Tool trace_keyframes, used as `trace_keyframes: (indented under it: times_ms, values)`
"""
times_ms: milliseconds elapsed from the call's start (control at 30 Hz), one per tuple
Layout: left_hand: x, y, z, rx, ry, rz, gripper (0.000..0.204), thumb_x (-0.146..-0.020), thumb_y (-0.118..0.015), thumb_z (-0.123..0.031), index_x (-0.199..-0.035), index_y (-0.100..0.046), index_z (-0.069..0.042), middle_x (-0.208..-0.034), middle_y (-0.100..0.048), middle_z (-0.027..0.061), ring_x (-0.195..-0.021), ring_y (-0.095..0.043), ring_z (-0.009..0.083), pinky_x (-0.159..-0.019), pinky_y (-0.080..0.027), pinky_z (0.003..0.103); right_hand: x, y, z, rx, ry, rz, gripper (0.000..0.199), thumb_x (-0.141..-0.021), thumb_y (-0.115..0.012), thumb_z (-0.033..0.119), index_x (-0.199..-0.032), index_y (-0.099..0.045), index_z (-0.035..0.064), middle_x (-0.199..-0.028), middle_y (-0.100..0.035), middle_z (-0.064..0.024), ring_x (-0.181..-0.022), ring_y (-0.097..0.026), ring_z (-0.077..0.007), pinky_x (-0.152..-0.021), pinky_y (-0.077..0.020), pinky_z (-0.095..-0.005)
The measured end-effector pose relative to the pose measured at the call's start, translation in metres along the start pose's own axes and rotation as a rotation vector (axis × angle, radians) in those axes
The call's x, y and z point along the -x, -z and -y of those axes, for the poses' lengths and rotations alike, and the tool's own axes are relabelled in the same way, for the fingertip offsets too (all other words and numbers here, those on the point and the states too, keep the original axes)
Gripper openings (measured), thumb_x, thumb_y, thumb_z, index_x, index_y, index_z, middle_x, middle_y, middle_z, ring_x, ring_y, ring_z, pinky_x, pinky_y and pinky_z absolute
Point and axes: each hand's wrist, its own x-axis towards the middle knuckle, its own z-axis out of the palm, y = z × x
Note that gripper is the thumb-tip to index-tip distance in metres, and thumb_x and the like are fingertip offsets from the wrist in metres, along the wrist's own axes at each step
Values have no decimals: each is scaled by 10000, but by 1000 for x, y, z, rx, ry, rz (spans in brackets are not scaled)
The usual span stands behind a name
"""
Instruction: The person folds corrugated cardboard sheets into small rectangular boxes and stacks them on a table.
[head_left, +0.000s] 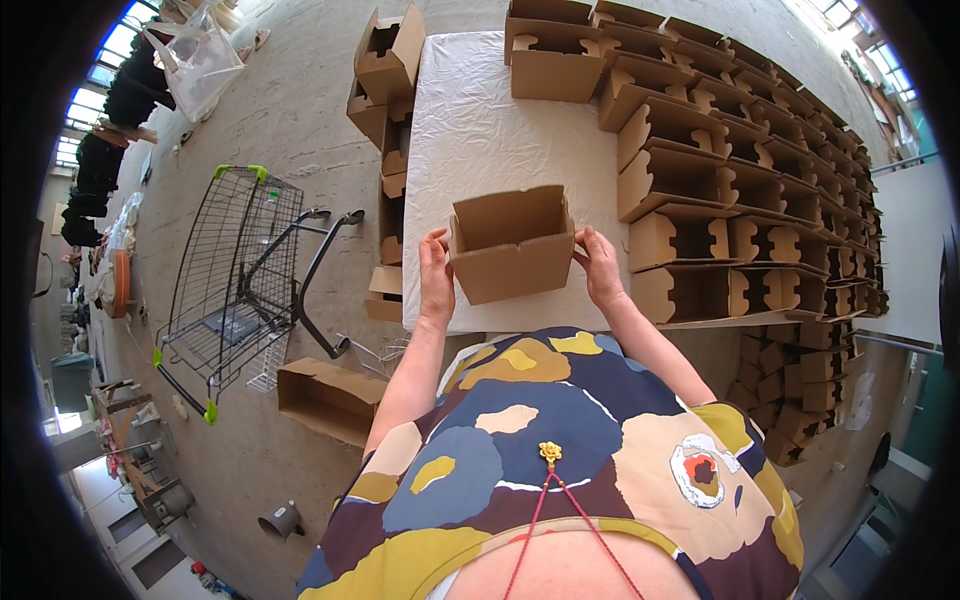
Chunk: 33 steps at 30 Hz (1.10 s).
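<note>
An open-topped brown cardboard box (515, 272) is tilted toward me at the near part of a table covered with white sheeting (520, 140). My left hand (437, 275) holds its left side, with the thumb and fingers at the edge. At the opposite side, my right hand (600, 265) grips the right edge between thumb and fingers. The inside of the box shows bare walls, and its bottom is only partly visible.
Rows of stacked open cardboard boxes (690, 180) fill the table's right side. More boxes (390, 60) stand along its left edge. A black wire shopping cart (235, 270) is on the floor to the left, near a loose box (330, 400). Below the table at right, cardboard pieces (800, 380) are piled.
</note>
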Motion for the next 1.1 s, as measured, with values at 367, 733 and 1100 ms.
trace_keyframes:
  times_ms: [367, 733, 1100]
  values:
    - [15, -13, 0, -251, 41, 89, 868, -966, -370, -728, -1562, -304, -100, -1579, -340, 106, -1486, -209, 263, -1213, -167, 408, -1, -13, 17, 390, 95, 182, 679, -1002, -572, 495, -1483, -447, 31, -1529, -444, -127, -1443, -360, -233, -1184, -265, -345]
    - [22, -13, 1, -413, -12, 162, 839, -992, -431, -653, -1581, -244, -86, -1622, -258, 85, -1530, -136, 231, -1238, -99, 374, 5, -8, 2, 364, 5, 253, 686, -1014, -580, 298, -1583, -246, 108, -1588, -338, -164, -1501, -251, -272, -1211, -204, -370]
    - [24, -19, 5, -49, 97, 133, 852, -991, -448, -639, -1603, -168, -116, -1664, -152, 70, -1540, -98, 238, -1243, -78, 394, 14, -8, 21, 431, -149, 324, 804, -1007, -575, 397, -1605, -142, 81, -1648, -201, -171, -1540, -137, -270, -1225, -149, -368]
